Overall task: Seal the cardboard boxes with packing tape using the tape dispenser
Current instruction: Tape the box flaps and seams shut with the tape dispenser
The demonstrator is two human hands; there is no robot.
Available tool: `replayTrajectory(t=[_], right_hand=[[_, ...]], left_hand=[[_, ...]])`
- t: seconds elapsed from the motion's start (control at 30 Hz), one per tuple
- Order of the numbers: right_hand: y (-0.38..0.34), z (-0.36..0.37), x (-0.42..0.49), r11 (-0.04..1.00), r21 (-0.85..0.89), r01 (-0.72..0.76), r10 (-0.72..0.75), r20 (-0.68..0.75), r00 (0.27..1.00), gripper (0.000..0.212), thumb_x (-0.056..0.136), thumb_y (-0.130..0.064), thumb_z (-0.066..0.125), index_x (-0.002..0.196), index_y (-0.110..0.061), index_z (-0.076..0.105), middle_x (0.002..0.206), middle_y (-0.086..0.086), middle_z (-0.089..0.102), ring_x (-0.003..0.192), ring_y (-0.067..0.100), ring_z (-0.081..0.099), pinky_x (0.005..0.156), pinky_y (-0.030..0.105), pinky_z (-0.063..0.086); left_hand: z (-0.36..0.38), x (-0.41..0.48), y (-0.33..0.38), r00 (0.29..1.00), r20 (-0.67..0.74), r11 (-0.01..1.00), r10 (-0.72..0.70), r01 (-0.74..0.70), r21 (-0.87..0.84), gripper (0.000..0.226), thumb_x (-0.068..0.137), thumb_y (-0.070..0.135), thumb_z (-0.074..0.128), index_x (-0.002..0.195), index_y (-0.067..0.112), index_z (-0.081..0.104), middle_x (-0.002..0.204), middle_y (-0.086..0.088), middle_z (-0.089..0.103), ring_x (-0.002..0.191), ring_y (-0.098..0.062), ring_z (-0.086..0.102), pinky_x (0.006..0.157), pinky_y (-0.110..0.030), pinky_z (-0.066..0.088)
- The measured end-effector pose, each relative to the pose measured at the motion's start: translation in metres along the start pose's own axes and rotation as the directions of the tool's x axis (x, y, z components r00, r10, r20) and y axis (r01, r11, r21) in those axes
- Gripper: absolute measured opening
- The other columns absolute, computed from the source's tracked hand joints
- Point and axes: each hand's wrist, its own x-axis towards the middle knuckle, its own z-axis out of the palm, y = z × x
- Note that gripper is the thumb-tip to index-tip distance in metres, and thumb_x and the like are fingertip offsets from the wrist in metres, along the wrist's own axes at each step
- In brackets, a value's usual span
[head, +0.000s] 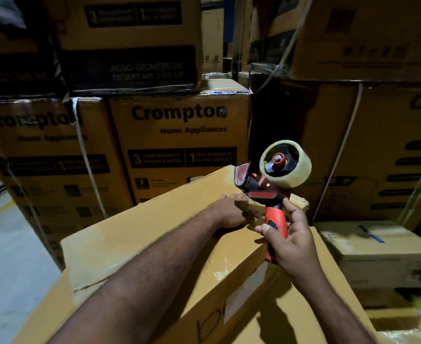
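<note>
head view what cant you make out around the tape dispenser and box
Left hand: head view, motion blur and the tape dispenser cover its fingers; grip unclear.
Tape dispenser: head view, free end of clear film too faint to trace.
Box: head view, forearms cover much of its top, near end cut by bottom edge.
Stacked boxes: head view, small print blurred and dark.

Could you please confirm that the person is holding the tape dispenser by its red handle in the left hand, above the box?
Not quite: it is the right hand that holds the dispenser by its red handle, above the box, as the head view shows. The left hand is on the box instead.
</note>
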Motion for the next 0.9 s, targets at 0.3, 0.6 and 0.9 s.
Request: replayTrajectory(t=[0.3, 0.6, 0.9], right_hand=[[0.023, -0.008, 0.061, 0.952, -0.306, -0.019, -0.082, -0.315, 0.945, 0.071, 0.098, -0.024, 0.061, 0.156, -0.024, 0.020, 0.142, 0.011, 0.049, 0.107, 0.031, 0.061, 0.076, 0.039, 0.055], [0.031, -0.011, 0.073, 0.913, -0.400, -0.087, -0.045, -0.309, 0.950, 0.068, 0.099, -0.020, 0.058, 0.155, -0.021, 0.020, 0.131, 0.012, 0.055, 0.104, 0.028, 0.062, 0.067, 0.025, 0.047], [0.033, -0.008, 0.080, 0.861, -0.494, -0.119, -0.051, -0.317, 0.947, 0.066, 0.099, -0.018, 0.058, 0.154, -0.017, 0.021, 0.148, 0.015, 0.045, 0.122, 0.031, 0.055, 0.080, 0.028, 0.044]], left_hand=[[0.003, 0.042, 0.007, 0.998, -0.046, 0.995, 0.036, -0.032, 0.094, 0.068, 0.106, 0.052, 0.030, 0.159, 0.011, 0.024, 0.168, -0.010, 0.020, 0.154, -0.024, 0.020, 0.126, -0.049, 0.008], [-0.012, 0.103, 0.017, 0.994, -0.004, 0.990, 0.106, -0.105, 0.089, 0.062, 0.109, 0.052, 0.017, 0.163, 0.023, 0.016, 0.171, 0.003, 0.008, 0.157, -0.016, 0.004, 0.122, -0.058, -0.001], [-0.004, 0.117, 0.008, 0.995, 0.019, 0.985, 0.098, -0.099, 0.142, 0.064, 0.107, 0.056, 0.015, 0.164, 0.029, 0.001, 0.171, 0.006, -0.009, 0.157, -0.018, -0.012, 0.119, -0.063, -0.010]])
